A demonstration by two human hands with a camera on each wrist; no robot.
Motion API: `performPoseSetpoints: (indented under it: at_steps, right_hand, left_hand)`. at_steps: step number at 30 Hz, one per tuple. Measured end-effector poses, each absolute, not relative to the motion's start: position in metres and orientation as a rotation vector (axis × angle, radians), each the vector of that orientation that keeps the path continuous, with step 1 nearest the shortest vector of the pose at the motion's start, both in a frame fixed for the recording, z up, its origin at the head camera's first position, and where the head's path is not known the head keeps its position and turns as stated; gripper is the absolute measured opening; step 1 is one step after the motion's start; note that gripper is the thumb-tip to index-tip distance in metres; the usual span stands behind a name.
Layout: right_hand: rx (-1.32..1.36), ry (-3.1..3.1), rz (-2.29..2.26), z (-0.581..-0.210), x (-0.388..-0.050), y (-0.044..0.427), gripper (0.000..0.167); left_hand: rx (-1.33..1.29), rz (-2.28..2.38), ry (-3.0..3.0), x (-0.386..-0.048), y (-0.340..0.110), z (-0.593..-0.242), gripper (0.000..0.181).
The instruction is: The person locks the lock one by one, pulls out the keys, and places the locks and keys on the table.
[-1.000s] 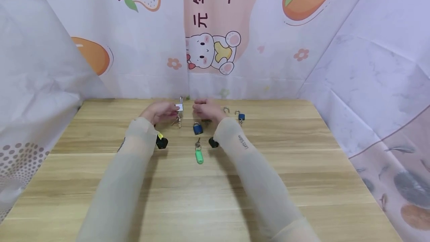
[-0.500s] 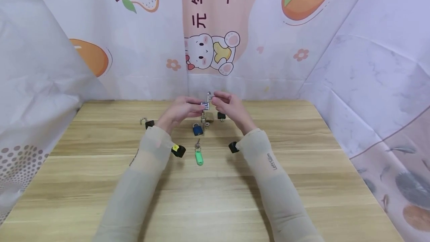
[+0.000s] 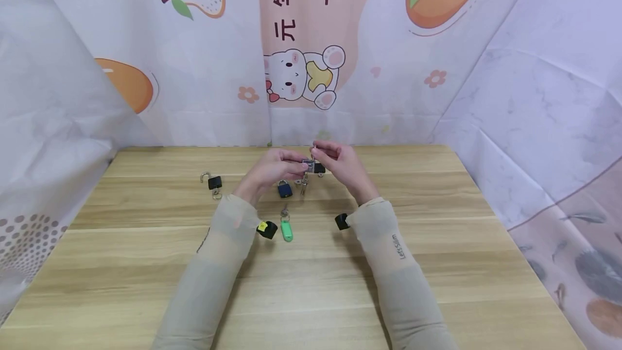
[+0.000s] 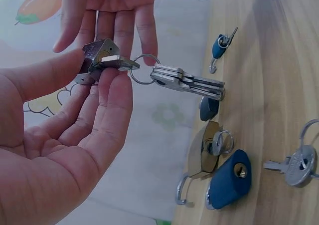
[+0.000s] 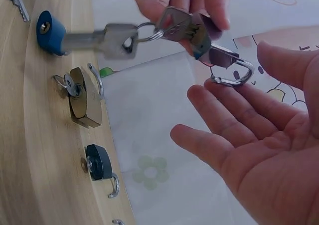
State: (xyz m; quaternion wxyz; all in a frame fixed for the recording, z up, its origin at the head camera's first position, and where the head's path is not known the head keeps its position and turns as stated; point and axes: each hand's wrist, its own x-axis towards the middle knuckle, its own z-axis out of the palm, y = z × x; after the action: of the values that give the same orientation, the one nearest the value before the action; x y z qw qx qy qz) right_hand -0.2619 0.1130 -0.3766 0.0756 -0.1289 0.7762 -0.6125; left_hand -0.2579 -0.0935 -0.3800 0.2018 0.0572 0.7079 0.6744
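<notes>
Nearest on the wooden table, a green key tag lies with its key; beyond sits a blue padlock. Above the table, the left hand has a firm-looking grip, thumb and fingers pinching a silver padlock, its shackle unfastened, spare keys dangling from a ring. The right hand has a loose grip, thumb apart from fairly straight fingers beside the shackle; whether they touch is unclear. The silver padlock looks rigid, smooth, probably dense and sturdy; best held by its body, as the keys may swing. Farther back: a patterned curtain.
</notes>
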Motion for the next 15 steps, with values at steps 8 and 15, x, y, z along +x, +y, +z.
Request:
performPoseSetpoints:
  at_steps: [8,15]
  right_hand:
    - [-0.376,2.471,-1.718,-0.3831,-0.2622,0.1176,0.042]
    - [-0.386,2.503,-1.735,-0.3801,-0.2641,0.1143,0.038]
  left_hand:
    - [0.188,1.927,1.909,-0.2538,-0.0879,-0.3907,0.037]
    - [0.168,1.951,1.892,-0.2550,-0.0870,-0.3885,0.050]
